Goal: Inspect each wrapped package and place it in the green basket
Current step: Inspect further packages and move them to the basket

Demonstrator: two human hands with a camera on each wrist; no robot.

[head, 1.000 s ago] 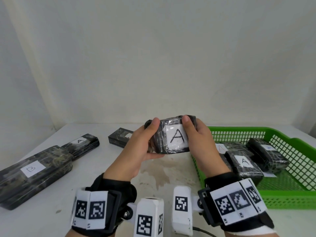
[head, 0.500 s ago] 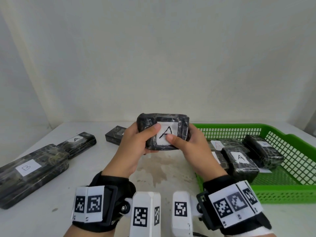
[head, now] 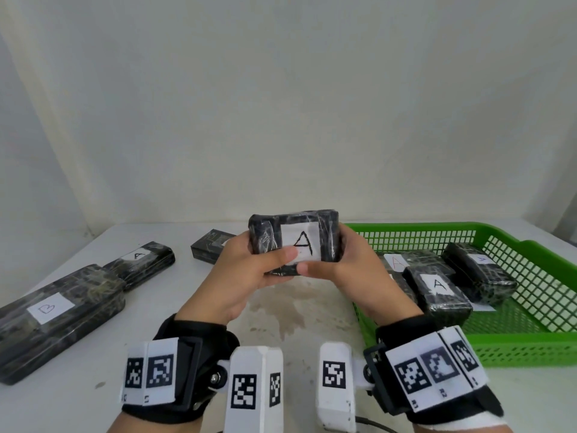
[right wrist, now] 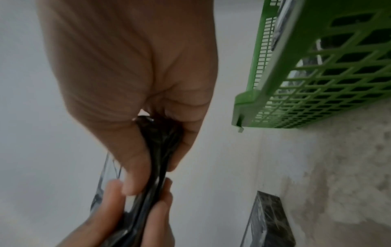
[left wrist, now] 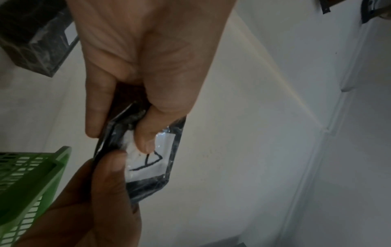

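Observation:
A black wrapped package (head: 295,237) with a white label marked A is held up above the table, label toward me. My left hand (head: 249,270) grips its left end, thumb on the label's lower edge. My right hand (head: 346,267) grips the right end, thumb under the label. The left wrist view shows the package (left wrist: 152,160) pinched between both thumbs; in the right wrist view the package (right wrist: 157,150) is seen edge-on. The green basket (head: 530,342) stands to the right and holds several wrapped packages, one (head: 437,289) marked A.
On the white table (head: 296,320) at left lie a long package marked B (head: 53,317), a smaller one marked A (head: 140,264), and a small dark box (head: 210,250) behind my left hand. A white wall rises behind the table.
Both hands have lifted the package slightly and turned it so the label faces me squarely; my thumbs slid from its top edge down to the label's lower edge.

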